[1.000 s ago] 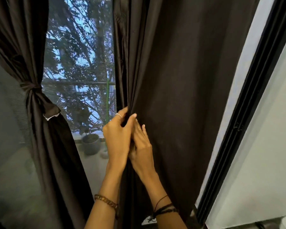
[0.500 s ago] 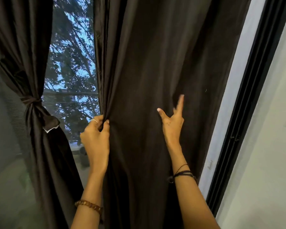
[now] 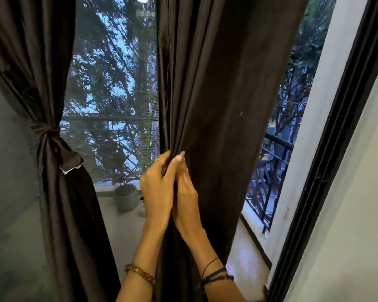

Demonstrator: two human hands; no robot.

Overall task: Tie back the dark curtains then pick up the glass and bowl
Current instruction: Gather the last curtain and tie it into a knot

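The right dark curtain hangs gathered into a narrower bunch in the middle of the window. My left hand grips its left edge, fingers curled round the folds. Pressed against the left hand, my right hand holds the gathered fabric from the right side, its fingers partly hidden in the cloth. The left dark curtain is tied back with a knotted band. No glass or bowl is in view.
A grey plant pot stands on the balcony floor behind the screen. A black railing shows through the uncovered strip at right. The black window frame and a pale wall border the right side.
My right hand left the curtain's middle and came back to the left hand, pulling the fabric with it. The curtain is bunched narrower, uncovering window and railing at right.
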